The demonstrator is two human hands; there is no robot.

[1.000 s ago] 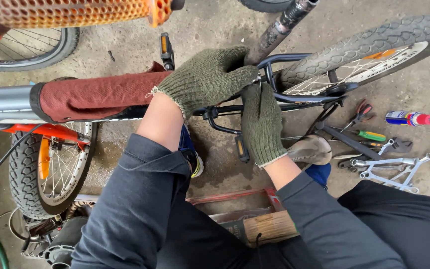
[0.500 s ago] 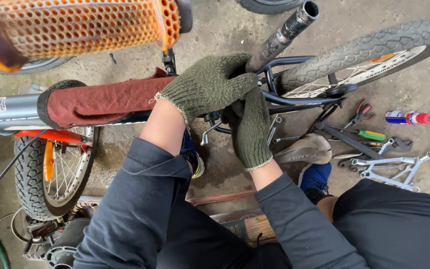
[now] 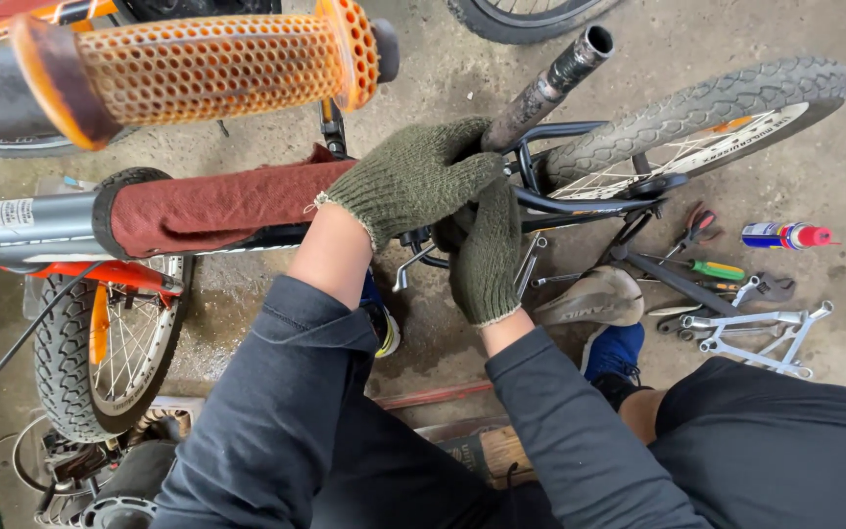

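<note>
Both my hands wear green knit gloves and meet on a small bicycle's frame, where a dark metal seat post (image 3: 550, 88) rises out of it. My left hand (image 3: 413, 176) wraps the base of that post from above. My right hand (image 3: 487, 257) is just beneath it, with its fingers tucked under the left hand against the black frame tubes (image 3: 580, 201). The top tube is wrapped in a dark red cloth (image 3: 217, 208). The rear wheel (image 3: 707, 113) is just beyond my hands. What the right fingers clasp is hidden.
An orange handlebar grip (image 3: 217, 64) hangs close to the camera at the top left. The front wheel (image 3: 90, 338) stands at the left. On the concrete floor at the right lie a grey saddle (image 3: 589, 299), red pliers (image 3: 699, 225), a spray can (image 3: 785, 235), a green screwdriver (image 3: 717, 269) and a metal bracket (image 3: 761, 328).
My right hand has slid left and in under my left hand, closer to the seat post. The view has dropped nearer, so the orange grip looms larger.
</note>
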